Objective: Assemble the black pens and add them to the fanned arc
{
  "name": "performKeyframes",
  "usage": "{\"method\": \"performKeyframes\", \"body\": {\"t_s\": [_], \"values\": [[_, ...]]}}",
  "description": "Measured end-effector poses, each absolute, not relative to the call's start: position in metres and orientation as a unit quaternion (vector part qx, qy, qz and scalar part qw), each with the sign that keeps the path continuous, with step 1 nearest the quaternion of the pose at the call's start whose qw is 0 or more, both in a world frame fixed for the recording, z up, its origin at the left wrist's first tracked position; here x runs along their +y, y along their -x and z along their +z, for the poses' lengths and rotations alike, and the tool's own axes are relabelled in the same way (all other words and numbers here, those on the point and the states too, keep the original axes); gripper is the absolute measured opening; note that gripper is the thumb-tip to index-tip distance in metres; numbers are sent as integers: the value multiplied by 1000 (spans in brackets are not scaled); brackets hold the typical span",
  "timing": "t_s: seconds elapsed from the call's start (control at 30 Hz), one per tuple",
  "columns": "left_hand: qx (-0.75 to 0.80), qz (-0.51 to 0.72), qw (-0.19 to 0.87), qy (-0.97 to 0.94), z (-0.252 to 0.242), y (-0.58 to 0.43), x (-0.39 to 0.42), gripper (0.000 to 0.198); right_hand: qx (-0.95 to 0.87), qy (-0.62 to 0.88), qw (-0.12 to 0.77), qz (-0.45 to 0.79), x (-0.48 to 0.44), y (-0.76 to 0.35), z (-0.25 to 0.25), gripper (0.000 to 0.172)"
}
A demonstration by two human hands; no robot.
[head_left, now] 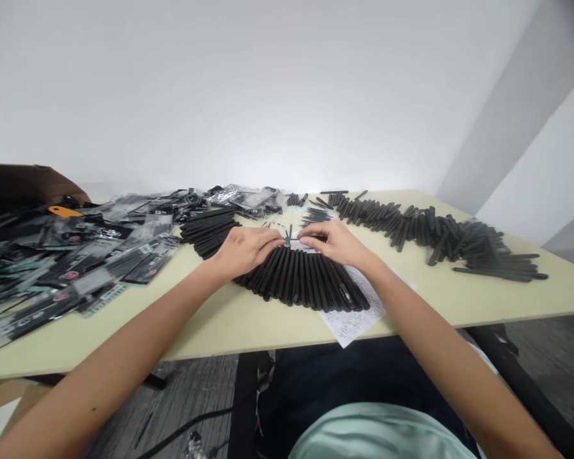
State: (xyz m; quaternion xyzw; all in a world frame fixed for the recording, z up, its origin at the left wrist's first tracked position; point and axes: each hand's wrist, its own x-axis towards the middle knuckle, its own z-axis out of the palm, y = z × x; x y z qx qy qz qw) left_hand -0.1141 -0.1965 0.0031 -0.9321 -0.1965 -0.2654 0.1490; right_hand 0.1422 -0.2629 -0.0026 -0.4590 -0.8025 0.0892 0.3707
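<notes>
A fanned row of black pen-like sticks lies in front of me, side by side. My left hand is over the left part of this row, its fingers closed together; what they pinch is too small to make out. Opposite it, my right hand pinches a thin dark stick that points toward my left fingertips. Several slim pieces show in the gap between the hands. Just beyond my right hand lies a bunch of thin dark pointed sticks. A printed paper sheet is partly under the row.
Plastic packets cover the table's left side, with an orange-handled tool among them. A cardboard box stands behind. A long heap of black sticks stretches across the right. The pale table's front edge is near me.
</notes>
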Motion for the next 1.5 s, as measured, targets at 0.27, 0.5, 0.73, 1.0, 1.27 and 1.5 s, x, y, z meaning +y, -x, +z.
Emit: {"method": "performKeyframes", "body": {"t_s": [0.27,0.5,0.73,1.0,1.27,1.5], "values": [[-252,-265,175,914,12,123,-188,34,-788,456,406,73,-257,-165,0,26],[-348,-202,213,890,12,122,-184,38,-681,629,373,-34,-244,-191,-10,30],[-353,-145,181,906,13,119,-191,37,-601,757,250,-61,-234,-205,-24,29],[-339,-127,193,912,11,119,-190,38,-587,780,207,-72,-228,-205,-32,31],[-318,-113,187,923,9,117,-192,40,-580,793,168,-87,-228,-206,-31,40],[-315,-115,192,922,10,118,-192,39,-590,788,153,-88,-231,-202,-31,37]]}}
